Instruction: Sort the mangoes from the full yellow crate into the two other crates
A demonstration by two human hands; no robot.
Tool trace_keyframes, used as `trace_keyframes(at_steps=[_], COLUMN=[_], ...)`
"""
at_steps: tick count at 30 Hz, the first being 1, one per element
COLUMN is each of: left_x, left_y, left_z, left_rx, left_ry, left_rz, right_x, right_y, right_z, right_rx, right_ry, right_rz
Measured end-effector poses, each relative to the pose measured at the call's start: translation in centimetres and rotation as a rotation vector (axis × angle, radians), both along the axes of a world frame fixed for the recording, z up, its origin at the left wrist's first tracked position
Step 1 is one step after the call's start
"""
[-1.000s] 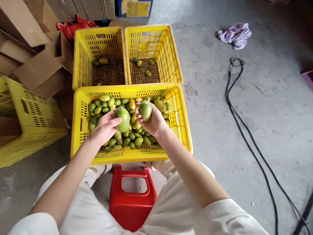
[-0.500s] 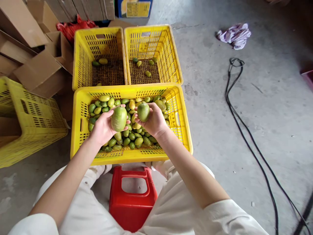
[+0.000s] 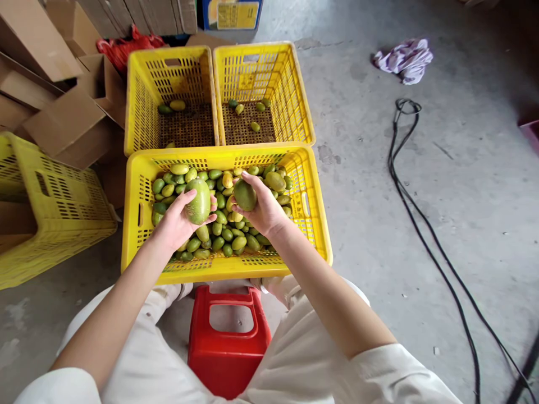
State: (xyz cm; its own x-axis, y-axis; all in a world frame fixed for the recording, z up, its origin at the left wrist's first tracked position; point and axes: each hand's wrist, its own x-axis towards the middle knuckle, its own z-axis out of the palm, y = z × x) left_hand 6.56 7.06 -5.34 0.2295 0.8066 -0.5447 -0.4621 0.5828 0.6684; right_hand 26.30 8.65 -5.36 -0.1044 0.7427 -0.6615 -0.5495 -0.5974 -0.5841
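Observation:
A large pale green oval fruit rests in my left hand, its thumb lying along the near side and fingertips showing past the far side. My right hand is closed around a smaller, darker green fruit, thumb on top. Both hands are over the front yellow crate, a short gap apart. Below them many small green and yellowish oval fruits fill the crate; the hands hide part of the pile.
Two yellow crates behind, left and right, hold a few fruits each. Another yellow crate and cardboard boxes are at left. A red stool sits between my legs. A black cable and a cloth lie right.
Both fruits have been turned in my hands. The left one has shifted a little to the left, its thumb moving from its face to its side; the right one has moved slightly left.

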Motion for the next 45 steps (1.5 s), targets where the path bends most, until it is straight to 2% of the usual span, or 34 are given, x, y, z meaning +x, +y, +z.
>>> trace_keyframes(at_steps=[7, 13, 17, 22, 26, 31, 37, 41, 45], left_x=[-0.4, -0.5, -0.7, -0.6, -0.2, -0.1, -0.2, 0.5, 1.3], left_y=[0.1, 0.0, 0.1, 0.0, -0.1, 0.0, -0.5, -0.7, -0.5], left_z=[-0.7, 0.0, -0.2, -0.8, -0.5, -0.1, -0.3, -0.3, 0.5], left_rx=[0.034, 0.130, 0.146, 0.144, 0.171, 0.191, 0.097, -0.065, -0.200], left_ry=[0.008, 0.022, 0.021, -0.024, -0.037, -0.046, -0.005, -0.030, -0.084], left_rz=[-0.028, -0.071, -0.103, -0.049, -0.047, -0.024, -0.055, 0.048, 0.127], right_x=[-0.2, -0.2, -0.1, -0.2, -0.3, 0.0, 0.4, 0.4, 0.4], right_y=[0.3, 0.5, 0.6, 0.6, 0.5, 0.5, 0.5, 0.5, 0.5], right_z=[0.7, 0.5, 0.4, 0.8, 0.9, 0.1, -0.7, -0.8, -0.9], right_rx=[-0.103, -0.160, -0.173, -0.178, -0.175, -0.117, -0.070, -0.083, -0.088], right_ry=[0.032, 0.096, 0.096, 0.091, 0.120, 0.166, 0.218, 0.233, 0.245], right_rz=[0.065, 0.051, 0.021, 0.003, -0.030, 0.006, 0.026, 0.026, 0.021])
